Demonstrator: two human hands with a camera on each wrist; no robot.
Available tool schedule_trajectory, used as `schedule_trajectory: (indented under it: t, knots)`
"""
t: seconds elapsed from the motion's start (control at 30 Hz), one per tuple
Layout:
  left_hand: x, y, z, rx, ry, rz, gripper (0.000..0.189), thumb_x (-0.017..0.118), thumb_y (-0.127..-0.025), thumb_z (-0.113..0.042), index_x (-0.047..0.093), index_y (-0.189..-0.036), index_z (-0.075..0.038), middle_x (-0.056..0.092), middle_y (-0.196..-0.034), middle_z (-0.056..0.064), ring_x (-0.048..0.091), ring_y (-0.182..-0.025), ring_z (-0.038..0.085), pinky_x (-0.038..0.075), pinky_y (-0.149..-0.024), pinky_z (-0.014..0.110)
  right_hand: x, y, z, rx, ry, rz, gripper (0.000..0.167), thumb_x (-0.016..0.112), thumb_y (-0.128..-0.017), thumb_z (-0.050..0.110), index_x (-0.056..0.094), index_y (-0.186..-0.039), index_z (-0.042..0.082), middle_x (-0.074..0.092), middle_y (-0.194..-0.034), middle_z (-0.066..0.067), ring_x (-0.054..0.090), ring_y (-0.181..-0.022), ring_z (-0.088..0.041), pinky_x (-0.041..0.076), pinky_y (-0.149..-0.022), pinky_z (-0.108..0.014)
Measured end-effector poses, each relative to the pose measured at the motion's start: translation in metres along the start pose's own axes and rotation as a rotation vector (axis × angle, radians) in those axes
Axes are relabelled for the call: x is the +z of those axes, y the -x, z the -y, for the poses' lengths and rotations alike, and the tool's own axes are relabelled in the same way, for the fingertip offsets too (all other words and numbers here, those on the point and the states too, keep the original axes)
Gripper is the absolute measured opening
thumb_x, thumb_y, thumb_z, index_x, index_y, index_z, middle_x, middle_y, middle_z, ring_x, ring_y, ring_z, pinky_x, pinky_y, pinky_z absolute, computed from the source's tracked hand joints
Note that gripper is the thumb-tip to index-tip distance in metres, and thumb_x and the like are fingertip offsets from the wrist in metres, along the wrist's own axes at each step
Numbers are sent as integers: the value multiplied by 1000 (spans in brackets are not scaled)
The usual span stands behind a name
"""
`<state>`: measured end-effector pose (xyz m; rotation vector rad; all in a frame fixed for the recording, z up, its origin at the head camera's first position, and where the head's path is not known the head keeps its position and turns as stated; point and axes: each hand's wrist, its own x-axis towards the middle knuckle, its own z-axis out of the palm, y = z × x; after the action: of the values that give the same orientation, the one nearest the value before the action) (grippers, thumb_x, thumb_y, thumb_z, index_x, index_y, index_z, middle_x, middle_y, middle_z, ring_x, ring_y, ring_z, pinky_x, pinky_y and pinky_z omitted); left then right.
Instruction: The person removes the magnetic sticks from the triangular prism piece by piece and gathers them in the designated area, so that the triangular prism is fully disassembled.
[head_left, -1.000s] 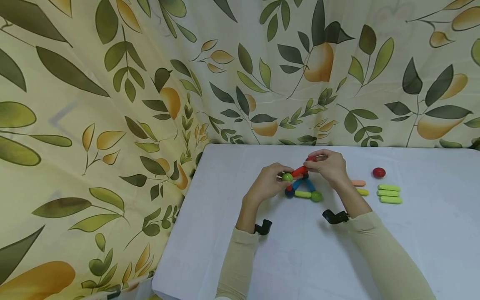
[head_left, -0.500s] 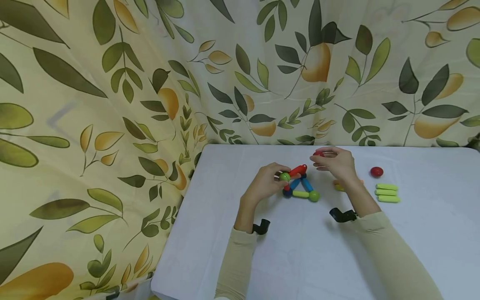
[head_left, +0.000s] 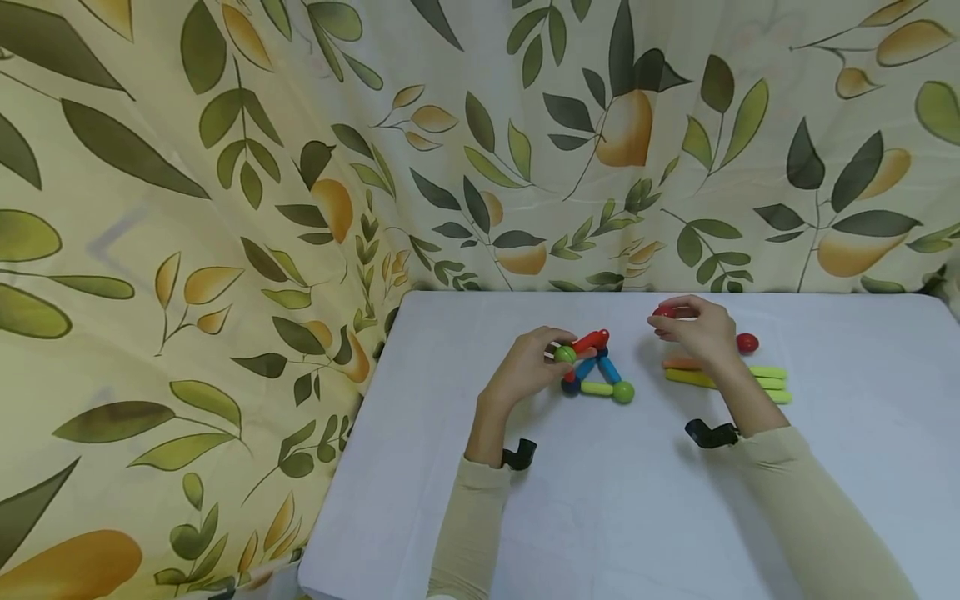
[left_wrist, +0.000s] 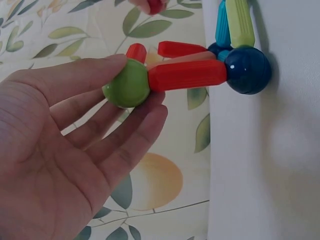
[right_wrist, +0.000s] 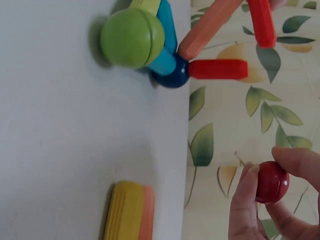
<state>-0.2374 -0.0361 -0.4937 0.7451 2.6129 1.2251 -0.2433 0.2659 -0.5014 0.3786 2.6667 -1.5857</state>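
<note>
My left hand (head_left: 527, 367) pinches a green ball (left_wrist: 127, 85) between thumb and fingers. This ball is the raised corner of a ball-and-rod building toy standing on the table. A red rod (left_wrist: 187, 75) slopes from it to a dark blue ball (left_wrist: 248, 71); a salmon rod (right_wrist: 207, 30) runs to another dark blue ball (right_wrist: 172, 75). From that second blue ball a red rod (right_wrist: 217, 69) sticks up with a free end. Blue rods and a lime rod form the triangular base, with a green ball (head_left: 623, 392) at one corner. Apart from the toy, my right hand (head_left: 701, 331) holds a red ball (right_wrist: 273, 182) in its fingertips.
Beside the right forearm lie an orange rod (head_left: 679, 363) and a yellow rod (head_left: 687, 377). Lime rods (head_left: 776, 385) lie partly behind that wrist, with a loose red ball (head_left: 747, 343) beyond. A leaf-patterned curtain (head_left: 465, 167) hangs behind the white table (head_left: 600, 508).
My right hand has carried the red ball away from the upright red rod's end, to the right. My left hand keeps its hold on the green ball, nearly in place.
</note>
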Motion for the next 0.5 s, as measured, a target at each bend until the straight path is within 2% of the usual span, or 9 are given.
schedule_trajectory:
  t: [0.17,0.27,0.33,0.4,0.5]
  knots:
    - [0,0,-1,-1,5,7,44,77,-96,-12,65,-139,-11,65,-130,-1,64,-109,13,56,-92,24,-11,-2,-12,10,68,-13,63,73,-97,48,59,-140,4,60,-134,-24,77,-96,-25,52,-75,-14]
    - [0,-1,0,2,8,8,46,77,-96,-13,64,-140,-11,65,-131,-1,65,-109,13,57,-93,26,-17,-2,-20,9,124,-24,63,71,-97,49,60,-138,2,62,-130,-25,71,-108,-35,51,-84,-30]
    - [0,-1,0,3,8,7,46,77,-96,-13,64,-140,-11,65,-131,-1,64,-110,12,57,-93,27,-20,-3,-25,9,147,-31,63,71,-97,48,60,-137,0,65,-126,-25,70,-108,-38,47,-89,-43]
    - [0,-1,1,4,5,5,47,78,-96,-14,64,-140,-12,65,-131,-2,64,-110,12,57,-93,26,-22,-3,-29,5,157,-29,62,71,-97,47,61,-135,0,70,-119,-23,72,-103,-34,43,-93,-50]
    - [1,-1,1,-1,1,3,47,78,-96,-16,64,-141,-13,66,-131,-2,64,-110,12,56,-91,23,-26,-1,-33,2,146,-20,58,72,-98,44,62,-133,0,74,-112,-20,78,-89,-26,45,-99,-53]
